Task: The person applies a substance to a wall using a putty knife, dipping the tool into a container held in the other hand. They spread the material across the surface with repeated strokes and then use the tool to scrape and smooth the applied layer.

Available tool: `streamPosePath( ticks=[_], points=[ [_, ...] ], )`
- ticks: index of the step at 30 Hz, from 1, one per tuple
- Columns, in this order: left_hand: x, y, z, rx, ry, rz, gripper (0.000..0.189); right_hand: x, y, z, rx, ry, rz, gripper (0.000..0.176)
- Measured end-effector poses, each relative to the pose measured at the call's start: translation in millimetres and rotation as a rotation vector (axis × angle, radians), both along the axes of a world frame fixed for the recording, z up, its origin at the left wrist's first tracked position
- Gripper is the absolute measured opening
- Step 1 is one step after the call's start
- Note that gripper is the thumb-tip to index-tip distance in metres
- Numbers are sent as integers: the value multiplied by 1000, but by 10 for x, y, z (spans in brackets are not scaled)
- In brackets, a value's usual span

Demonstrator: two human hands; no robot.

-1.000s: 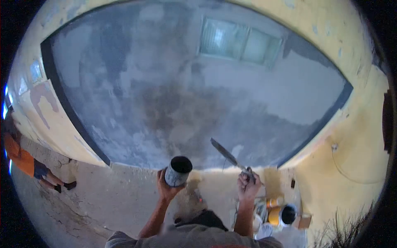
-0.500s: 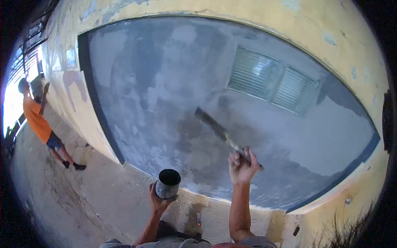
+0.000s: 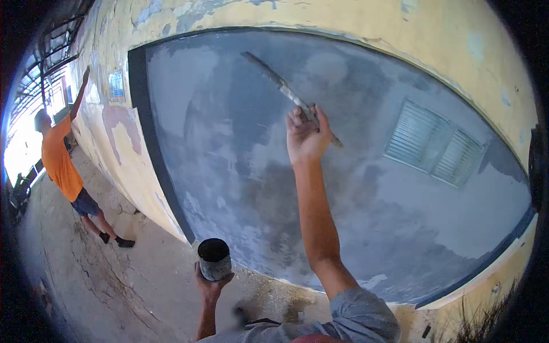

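My right hand (image 3: 307, 136) is raised high over the grey wall panel (image 3: 206, 148), its fingers closed round the handle of a long paintbrush (image 3: 264, 70). The brush's dark head points up and left against the panel's upper part, while the handle end sticks out below my palm. Low in view, my left hand (image 3: 210, 287) grips a round paint can (image 3: 216, 270) from below and the side. The can is upright, open at the top and dark inside, with grey smears on its outer wall. Patchy lighter and darker grey covers the panel.
A slatted window (image 3: 433, 143) is set in the panel's right side. Peeling yellow wall (image 3: 343, 17) surrounds the panel. At left, a person in an orange shirt (image 3: 60, 163) reaches up to the wall. Cracked concrete floor (image 3: 103, 274) lies below; dark twigs (image 3: 486, 320) show bottom right.
My right hand has carried the brush up and left across the panel. The view has shifted, and the can appears slightly lower and further left. The other person's arm is now raised higher.
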State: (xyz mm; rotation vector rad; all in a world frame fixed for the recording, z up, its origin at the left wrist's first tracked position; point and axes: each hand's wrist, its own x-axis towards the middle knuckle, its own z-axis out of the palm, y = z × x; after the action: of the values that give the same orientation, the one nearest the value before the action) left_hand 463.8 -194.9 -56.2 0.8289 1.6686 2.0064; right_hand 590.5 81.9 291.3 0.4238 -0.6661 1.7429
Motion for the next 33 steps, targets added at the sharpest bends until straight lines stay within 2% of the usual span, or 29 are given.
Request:
streamPosePath(
  ticks=[1, 4, 6, 8, 11, 12, 14, 15, 16, 18, 19, 21, 22, 24, 27, 33],
  points=[
    [-231, 20, -101, 5, 12, 8, 75, -172, 42, 102, 2, 23, -9, 18],
    [-637, 49, 20, 5, 7, 24, 77, -569, 208, 282, 103, 93, -1, 18],
    [-841, 29, 61, -5, -4, 44, 78, -753, 225, 402, 47, 111, -41, 18],
    [-1037, 48, 51, 97, 50, 64, 79, -879, 238, 551, 0, 133, -78, 18],
    [-1190, 73, 72, 98, 53, 68, 79, -900, 178, 661, -30, 313, -224, 16],
    [-1242, 91, 26, 101, 48, 65, 79, -855, 202, 619, -25, 309, -227, 16],
    [-1349, 138, -96, -71, 70, 94, 80, -750, 243, 515, -17, 413, -168, 13],
    [-1376, 151, -122, -66, 66, 90, 80, -732, 173, 452, -57, 402, -271, 13],
    [-1395, 180, -142, -36, 51, 69, 81, -724, 119, 371, -49, 400, -276, 13],
    [-1397, 250, -163, -2, 32, 43, 81, -733, 74, 204, -199, 281, -432, 17],
    [-1394, 287, -164, 14, 60, 32, 81, -740, 127, 135, -196, 281, -435, 17],
    [-1407, 352, -139, 42, 124, 7, 82, -771, 151, 64, 108, 188, -167, 17],
    [-1411, 381, -118, 55, 157, -6, 82, -801, 173, 65, 107, 193, -173, 17],
    [-1393, 413, -67, 71, 191, -23, 82, -986, -33, 292, -48, 145, -210, 15],
    [-1347, 406, -51, 27, 144, -22, 83, -1139, -16, 455, -8, 140, -185, 15],
    [-1314, 378, -387, 78, 70, 12, 82, -1123, -4, 575, 15, 215, -193, 16]
  ],
)
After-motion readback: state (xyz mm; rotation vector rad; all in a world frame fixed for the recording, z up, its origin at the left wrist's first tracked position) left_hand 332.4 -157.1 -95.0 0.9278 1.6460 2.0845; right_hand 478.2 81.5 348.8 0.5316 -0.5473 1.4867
